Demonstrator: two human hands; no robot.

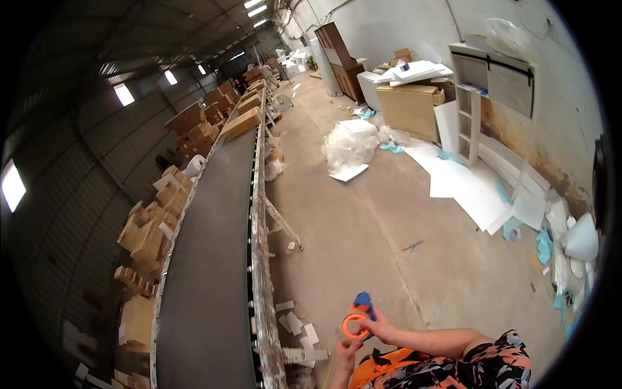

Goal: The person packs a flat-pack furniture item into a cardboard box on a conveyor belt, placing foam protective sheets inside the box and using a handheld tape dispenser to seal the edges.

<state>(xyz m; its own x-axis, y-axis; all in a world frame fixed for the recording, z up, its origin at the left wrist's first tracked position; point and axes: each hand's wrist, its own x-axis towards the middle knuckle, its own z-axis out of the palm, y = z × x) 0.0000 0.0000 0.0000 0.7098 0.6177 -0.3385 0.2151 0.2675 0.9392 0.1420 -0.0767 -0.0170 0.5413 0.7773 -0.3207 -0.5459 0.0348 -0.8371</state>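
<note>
Right hand (383, 329) curled round blue-and-orange ring-hubbed plastic tape dispenser (355, 316), left hand (348, 351) bent at its rim, grip unclear — best held steady, probably.

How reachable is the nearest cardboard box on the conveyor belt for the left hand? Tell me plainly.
Probably not: the left hand is low in the view, beside the orange ring, while the cardboard box lies far up the conveyor belt, past a long stretch of it.
</note>
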